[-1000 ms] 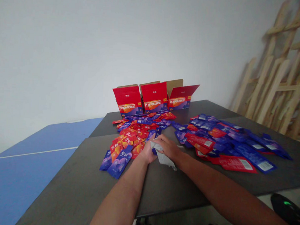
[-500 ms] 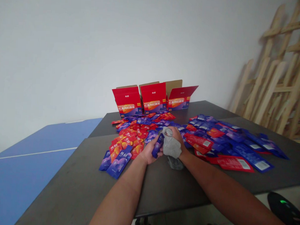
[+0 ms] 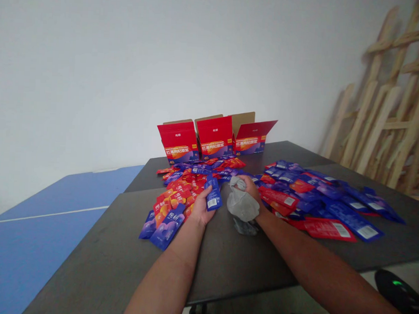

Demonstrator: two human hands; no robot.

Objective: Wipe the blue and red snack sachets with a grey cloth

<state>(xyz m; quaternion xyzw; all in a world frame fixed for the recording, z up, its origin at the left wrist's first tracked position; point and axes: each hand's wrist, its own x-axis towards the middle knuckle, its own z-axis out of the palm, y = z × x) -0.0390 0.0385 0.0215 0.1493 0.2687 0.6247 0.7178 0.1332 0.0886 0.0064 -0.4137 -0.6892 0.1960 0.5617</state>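
Note:
My left hand [image 3: 203, 209] is closed on a blue sachet [image 3: 213, 194], its barcode side turned up toward me. To the right of it, my right hand [image 3: 251, 189] grips a bunched grey cloth [image 3: 242, 204], whose lower folds hang near the tabletop. The cloth and the sachet are apart. Beside my left hand lies a spread of red-orange and blue sachets [image 3: 177, 198]. A heap of blue and red sachets [image 3: 298, 188] lies to the right of my right hand, several with barcodes showing.
Three red boxes [image 3: 215, 139] with raised flaps stand at the back of the dark table [image 3: 97, 258]. A blue table [image 3: 53, 229] with a white line is at left. Wooden frames [image 3: 381, 118] lean against the wall at right. A black object with a green light [image 3: 396, 283] is at lower right.
My hands have moved apart. The blue sachet has come away from the cloth, shifted left and turned so its barcode side shows. The cloth has moved slightly right.

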